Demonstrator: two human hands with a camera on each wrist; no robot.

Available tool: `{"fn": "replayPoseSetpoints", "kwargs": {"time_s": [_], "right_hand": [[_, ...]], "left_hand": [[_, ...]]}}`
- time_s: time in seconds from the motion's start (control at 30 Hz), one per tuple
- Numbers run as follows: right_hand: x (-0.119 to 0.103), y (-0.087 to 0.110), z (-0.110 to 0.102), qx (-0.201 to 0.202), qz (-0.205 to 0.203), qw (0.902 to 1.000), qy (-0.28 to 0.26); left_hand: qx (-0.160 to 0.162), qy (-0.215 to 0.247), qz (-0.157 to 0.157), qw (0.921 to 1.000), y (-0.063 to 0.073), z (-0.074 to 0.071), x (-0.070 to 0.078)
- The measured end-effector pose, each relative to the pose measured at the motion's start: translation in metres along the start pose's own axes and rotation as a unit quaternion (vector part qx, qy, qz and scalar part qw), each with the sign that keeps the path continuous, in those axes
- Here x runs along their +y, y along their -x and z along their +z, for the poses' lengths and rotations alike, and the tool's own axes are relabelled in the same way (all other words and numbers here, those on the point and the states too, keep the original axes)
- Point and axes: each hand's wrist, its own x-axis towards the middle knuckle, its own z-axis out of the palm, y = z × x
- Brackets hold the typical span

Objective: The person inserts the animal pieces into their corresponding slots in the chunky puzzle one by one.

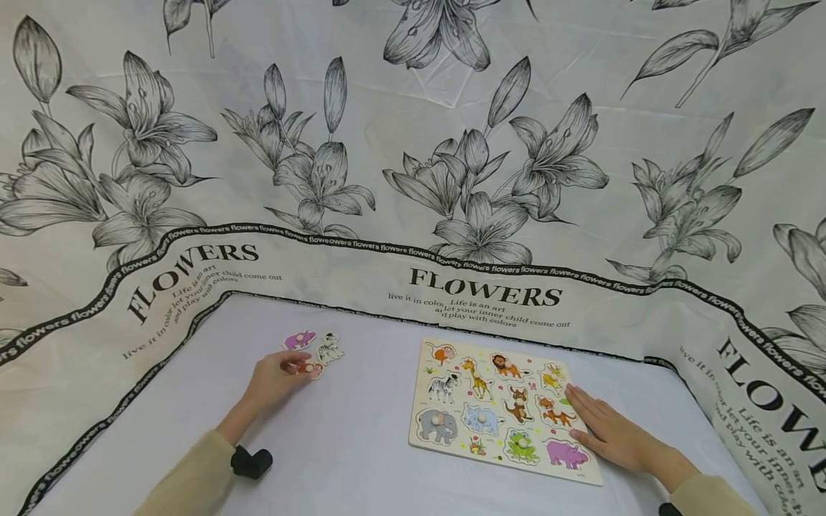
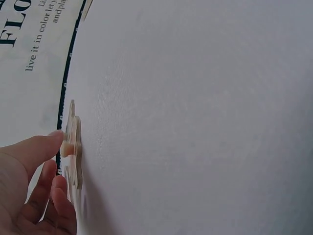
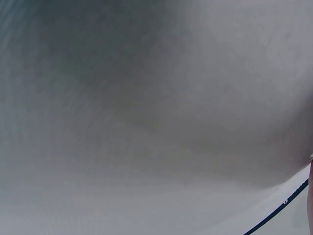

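Note:
At the left of the table, my left hand (image 1: 281, 380) is at a small red-and-pink puzzle piece (image 1: 313, 370). In the left wrist view the thumb (image 2: 48, 145) is right beside a piece's wooden knob (image 2: 67, 150), and the fingers are spread apart from the thumb. A purple hippo piece (image 1: 300, 340) and a zebra piece (image 1: 330, 349) lie just beyond that hand. My right hand (image 1: 609, 428) rests with extended fingers on the right edge of the wooden animal puzzle board (image 1: 454, 448). The right wrist view shows mostly blurred white cloth.
A white cloth (image 1: 361, 444) covers the table. Behind it rises a flower-printed fabric (image 1: 361, 279) with a black lettered border, which also runs down both sides. The board carries several animal pictures, some with knobbed pieces such as the grey elephant (image 1: 429, 428).

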Motion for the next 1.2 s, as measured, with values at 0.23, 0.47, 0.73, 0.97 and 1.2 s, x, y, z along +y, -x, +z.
{"fn": "replayPoseSetpoints", "kwargs": {"time_s": [0.23, 0.47, 0.73, 0.97, 1.2], "right_hand": [[-0.001, 0.001, 0.000, 0.001, 0.000, 1.0000, 0.001], [-0.003, 0.000, -0.001, -0.010, 0.010, 0.9998, -0.010], [-0.003, -0.001, 0.000, -0.018, 0.017, 0.9994, -0.023], [-0.004, -0.002, 0.000, -0.020, 0.020, 0.9992, -0.028], [-0.003, -0.001, -0.001, -0.022, 0.027, 0.9990, -0.029]], "left_hand": [[-0.024, -0.014, 0.001, 0.9996, -0.005, -0.002, -0.003], [-0.055, -0.017, -0.004, 0.9983, -0.011, 0.000, -0.007], [-0.105, -0.023, -0.033, 0.9936, -0.017, -0.008, -0.003], [-0.124, -0.035, -0.053, 0.9903, -0.021, -0.011, -0.002], [-0.123, -0.042, -0.043, 0.9906, -0.024, -0.008, -0.005]]}}
